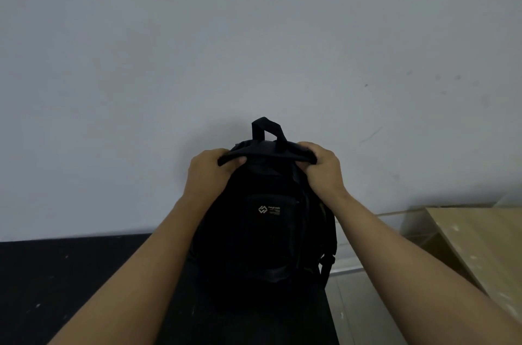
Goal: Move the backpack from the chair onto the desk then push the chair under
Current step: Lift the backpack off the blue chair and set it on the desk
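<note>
A black backpack (pixel 265 231) with a small white logo stands upright on the black desk (pixel 70 282), near the desk's right end and close to the wall. Its carry loop sticks up at the top. My left hand (pixel 207 172) grips the top left edge of the bag. My right hand (pixel 322 168) grips the top right edge. Both forearms reach in from the bottom of the view. The chair is out of sight.
A plain grey-white wall (pixel 254 48) rises right behind the desk. To the right of the desk lies a light wooden board (pixel 480 245), with pale floor (pixel 364 310) between it and the desk edge.
</note>
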Tool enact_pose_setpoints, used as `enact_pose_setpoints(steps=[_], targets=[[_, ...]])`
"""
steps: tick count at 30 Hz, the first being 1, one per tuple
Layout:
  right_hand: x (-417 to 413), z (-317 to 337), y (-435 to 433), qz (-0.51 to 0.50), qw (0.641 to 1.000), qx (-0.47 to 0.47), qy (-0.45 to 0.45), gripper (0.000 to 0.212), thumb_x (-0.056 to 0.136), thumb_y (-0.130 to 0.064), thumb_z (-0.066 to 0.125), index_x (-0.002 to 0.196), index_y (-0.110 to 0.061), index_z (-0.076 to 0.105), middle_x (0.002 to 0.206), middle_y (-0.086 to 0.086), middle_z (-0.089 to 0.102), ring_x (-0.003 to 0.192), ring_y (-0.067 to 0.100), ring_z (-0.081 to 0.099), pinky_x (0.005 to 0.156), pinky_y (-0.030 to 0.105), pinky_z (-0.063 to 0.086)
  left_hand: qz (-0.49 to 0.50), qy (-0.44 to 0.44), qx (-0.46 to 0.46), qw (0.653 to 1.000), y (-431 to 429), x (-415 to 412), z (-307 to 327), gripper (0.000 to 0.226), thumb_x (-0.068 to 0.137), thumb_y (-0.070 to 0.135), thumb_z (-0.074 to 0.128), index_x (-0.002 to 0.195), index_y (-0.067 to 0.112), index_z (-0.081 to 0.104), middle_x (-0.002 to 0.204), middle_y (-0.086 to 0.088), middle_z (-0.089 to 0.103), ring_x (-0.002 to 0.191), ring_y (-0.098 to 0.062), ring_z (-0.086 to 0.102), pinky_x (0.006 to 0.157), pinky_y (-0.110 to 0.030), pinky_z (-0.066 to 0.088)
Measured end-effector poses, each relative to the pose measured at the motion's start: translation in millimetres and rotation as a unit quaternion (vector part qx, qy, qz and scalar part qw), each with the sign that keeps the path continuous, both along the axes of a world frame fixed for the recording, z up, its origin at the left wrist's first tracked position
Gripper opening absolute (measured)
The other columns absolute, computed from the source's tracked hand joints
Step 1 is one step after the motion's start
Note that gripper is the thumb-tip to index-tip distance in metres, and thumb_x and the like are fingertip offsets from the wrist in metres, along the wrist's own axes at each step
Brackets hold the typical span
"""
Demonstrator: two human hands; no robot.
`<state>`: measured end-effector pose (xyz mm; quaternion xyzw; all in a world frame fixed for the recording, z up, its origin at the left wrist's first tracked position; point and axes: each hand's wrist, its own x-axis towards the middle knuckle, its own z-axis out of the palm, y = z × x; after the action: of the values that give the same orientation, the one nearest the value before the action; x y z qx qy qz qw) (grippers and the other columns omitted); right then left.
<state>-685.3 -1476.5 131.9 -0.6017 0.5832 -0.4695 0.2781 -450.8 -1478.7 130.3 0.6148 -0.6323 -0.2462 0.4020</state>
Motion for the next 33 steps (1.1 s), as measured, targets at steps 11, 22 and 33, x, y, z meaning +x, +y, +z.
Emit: enact_pose_setpoints(steps=[11,22,33], targets=[[-3.7,-21.7,-44.5,-0.149,0.959,0.119,0.21,0.044,0.096,-0.056,0.042,0.124,-0.022,0.048,0.1,0.0,0.072,0.104,0.027,0.064,0.115,0.061,0.005,0.023,0.001,0.083,0.996,-43.1,1.5,-33.8,0.05,0.09,0.048,0.063,0.123,0.013,0.052,0.101,-0.003,0.063,0.091,-0.023,0.062,0.074,-0.032,0.047],[-10.9,-16.1,-96.3,-0.025,0.961,0.25,-0.116,0.074,0.068,-0.051,0.068,0.131,-0.03,0.035,0.134,0.011,0.042,0.115,0.029,0.052,0.099,0.046,0.051,0.059,-0.04,0.114,0.991,-85.4,-8.3,-42.9,0.053,0.092,0.054,0.055,0.119,0.01,0.052,0.108,-0.013,0.066,0.093,-0.032,0.064,0.082,-0.041,0.053],[-13.5,-52.5,-103.3,0.002,0.988,0.071,0.136,0.057,0.092,-0.034,0.064,0.138,-0.026,0.03,0.129,0.02,0.048,0.117,0.036,0.054,0.099,0.054,0.047,0.073,-0.003,0.137,0.988,-99.8,0.3,-55.8,0.059,0.085,0.061,0.062,0.107,0.006,0.061,0.092,-0.005,0.066,0.072,-0.014,0.058,0.054,-0.025,0.04]])
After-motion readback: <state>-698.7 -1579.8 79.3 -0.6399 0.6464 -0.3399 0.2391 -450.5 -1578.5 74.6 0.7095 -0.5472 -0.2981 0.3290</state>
